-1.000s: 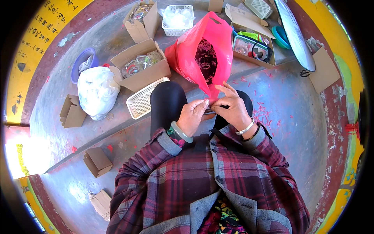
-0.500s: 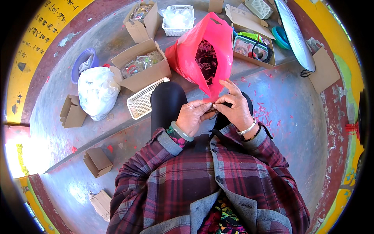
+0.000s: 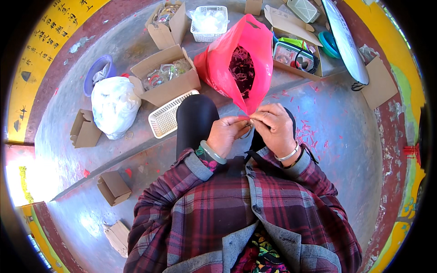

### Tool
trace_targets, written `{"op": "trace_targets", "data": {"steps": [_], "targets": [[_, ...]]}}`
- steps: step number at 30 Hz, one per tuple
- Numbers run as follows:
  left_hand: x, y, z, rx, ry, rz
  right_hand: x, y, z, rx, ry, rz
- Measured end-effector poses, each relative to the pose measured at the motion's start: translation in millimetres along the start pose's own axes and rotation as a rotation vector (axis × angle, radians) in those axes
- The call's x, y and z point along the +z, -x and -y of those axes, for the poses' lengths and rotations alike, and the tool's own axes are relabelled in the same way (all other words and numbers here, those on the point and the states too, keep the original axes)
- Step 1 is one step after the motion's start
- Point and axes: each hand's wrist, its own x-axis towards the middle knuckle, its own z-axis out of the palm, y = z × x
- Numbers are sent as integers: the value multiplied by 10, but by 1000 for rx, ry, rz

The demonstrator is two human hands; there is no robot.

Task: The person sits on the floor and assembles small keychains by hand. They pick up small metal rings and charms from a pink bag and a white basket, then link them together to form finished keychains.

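My left hand (image 3: 223, 138) and my right hand (image 3: 276, 129) meet between my knees, fingertips closed in a pinch. A small pink bit (image 3: 244, 117) shows between them; whether it belongs to the bag or is a loose strip I cannot tell. Under the fingers a thin curved loop (image 3: 248, 132) is partly visible, mostly hidden by my left hand. Just beyond my fingertips, the near corner of a bright pink plastic bag (image 3: 214, 68) comes down. The bag stands with its mouth wide, and many thin pink scraps (image 3: 241, 70) lie inside.
Left of the bag are a cardboard box of clear and coloured rings (image 3: 150, 93), a cream basket (image 3: 157, 125) and a stuffed white bag (image 3: 114, 107). Another box (image 3: 298, 70) stands right of it, near a leaning round panel (image 3: 346, 45). Pink scraps (image 3: 309, 136) litter the floor.
My right hand's raised fingers have curled down, and its fingertips have come closer to the left ones. A pink bit now shows more plainly between them. The bag has barely moved.
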Motion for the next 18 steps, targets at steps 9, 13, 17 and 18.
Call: {"op": "trace_targets", "data": {"steps": [9,13,17,18], "targets": [[-8,-22,91,39,-188,83,143,97,-12,-91,144,25],[-1,-15,92,78,-429,60,148,136,-10,-135,282,51],[40,8,102,184,-729,6,152,188,-22,-131,343,95],[29,6,124,243,-817,9,155,199,-24,-120,348,108]]}}
